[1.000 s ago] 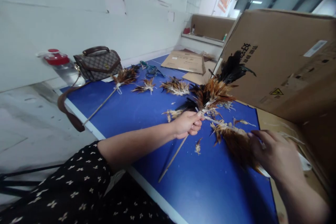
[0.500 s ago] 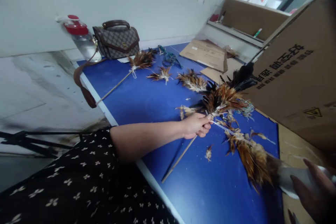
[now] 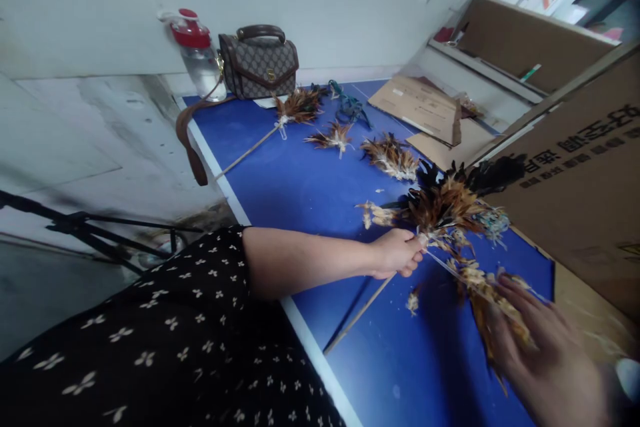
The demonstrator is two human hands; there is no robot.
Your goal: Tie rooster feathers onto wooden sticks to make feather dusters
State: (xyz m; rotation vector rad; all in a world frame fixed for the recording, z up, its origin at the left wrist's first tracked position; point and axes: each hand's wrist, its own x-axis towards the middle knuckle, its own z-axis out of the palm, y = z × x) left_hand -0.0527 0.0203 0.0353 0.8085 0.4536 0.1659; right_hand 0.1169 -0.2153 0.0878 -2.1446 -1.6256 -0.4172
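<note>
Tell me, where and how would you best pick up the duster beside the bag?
Probably by the middle of its stick, coming from above the near table edge: the stick is thin, straight and bare, and points that way, whereas the feathers at its far end splay out.

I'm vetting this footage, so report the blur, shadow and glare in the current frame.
Head view: the bare right hand is blurred, the bare left hand on the thin tan wooden stick sharper; head view: a dark shadow lies on the smooth blue tabletop beside the right hand; head view: a pale sheen shows near the tabletop's front edge; head view: the upper right corner is dark.
</note>
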